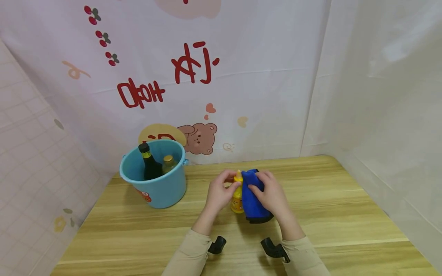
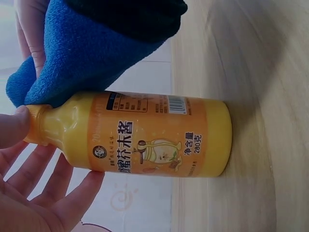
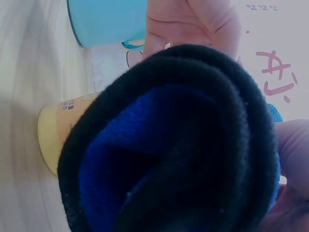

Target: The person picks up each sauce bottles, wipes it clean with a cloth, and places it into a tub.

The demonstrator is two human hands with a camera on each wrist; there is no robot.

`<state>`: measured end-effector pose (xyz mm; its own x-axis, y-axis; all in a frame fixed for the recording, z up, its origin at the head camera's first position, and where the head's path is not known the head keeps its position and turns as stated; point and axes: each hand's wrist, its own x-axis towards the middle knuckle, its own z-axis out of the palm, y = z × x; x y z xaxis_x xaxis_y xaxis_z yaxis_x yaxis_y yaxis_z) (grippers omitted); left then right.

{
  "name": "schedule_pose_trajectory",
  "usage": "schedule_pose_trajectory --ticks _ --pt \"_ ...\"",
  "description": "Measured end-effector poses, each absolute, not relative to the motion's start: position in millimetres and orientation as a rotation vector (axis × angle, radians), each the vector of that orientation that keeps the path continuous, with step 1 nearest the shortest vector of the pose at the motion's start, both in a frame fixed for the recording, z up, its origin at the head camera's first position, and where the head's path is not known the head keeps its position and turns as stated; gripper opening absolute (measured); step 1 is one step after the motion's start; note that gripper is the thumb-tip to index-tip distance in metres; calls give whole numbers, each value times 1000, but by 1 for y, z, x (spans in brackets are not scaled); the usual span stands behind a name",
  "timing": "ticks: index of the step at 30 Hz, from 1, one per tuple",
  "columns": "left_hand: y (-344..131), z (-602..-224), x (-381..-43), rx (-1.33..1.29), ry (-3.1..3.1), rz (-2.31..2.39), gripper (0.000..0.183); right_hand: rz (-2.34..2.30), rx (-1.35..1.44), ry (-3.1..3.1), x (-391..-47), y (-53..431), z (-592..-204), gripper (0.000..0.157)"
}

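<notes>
A yellow squeeze bottle of sauce (image 2: pixel 159 135) with an orange label stands upright on the wooden table. My left hand (image 1: pixel 221 190) grips it by the ridged cap (image 2: pixel 38 124), thumb on one side and fingers around the other. In my right hand (image 1: pixel 271 191) is a folded blue cloth (image 1: pixel 253 201) with a black edge, pinched near its top. The cloth lies against the bottle's right side, up by the neck, and its lower end hangs beside the bottle. In the right wrist view the cloth's rolled end hides much of the bottle (image 3: pixel 50 135).
A light blue bucket (image 1: pixel 172 195) stands at the back left of the table (image 1: pixel 324 214). Inside it are a dark bottle (image 1: pixel 152 166) with a black cap and a clear bottle (image 1: pixel 168 164) with a gold cap. A printed curtain (image 1: pixel 269 115) hangs behind the table.
</notes>
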<state>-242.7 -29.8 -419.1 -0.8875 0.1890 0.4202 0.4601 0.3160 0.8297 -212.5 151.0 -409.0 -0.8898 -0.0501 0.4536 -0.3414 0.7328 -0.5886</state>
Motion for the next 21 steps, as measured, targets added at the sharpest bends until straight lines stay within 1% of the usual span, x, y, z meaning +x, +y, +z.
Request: schedule_pose_trajectory --ticks 8,13,17,21 --pt "-30 -419 -243 -611 -2311 -1590 19 838 271 -2659 -213 152 -412 36" --pt "-30 -420 -243 -623 -2287 -1601 19 756 306 -2669 -214 153 -415 34" --pt "-29 -420 -243 -623 -2285 -1603 18 754 322 -2656 -216 155 -417 32" --pt "-29 -419 -243 -616 -2294 -1609 18 810 312 -2670 -219 158 -421 34"
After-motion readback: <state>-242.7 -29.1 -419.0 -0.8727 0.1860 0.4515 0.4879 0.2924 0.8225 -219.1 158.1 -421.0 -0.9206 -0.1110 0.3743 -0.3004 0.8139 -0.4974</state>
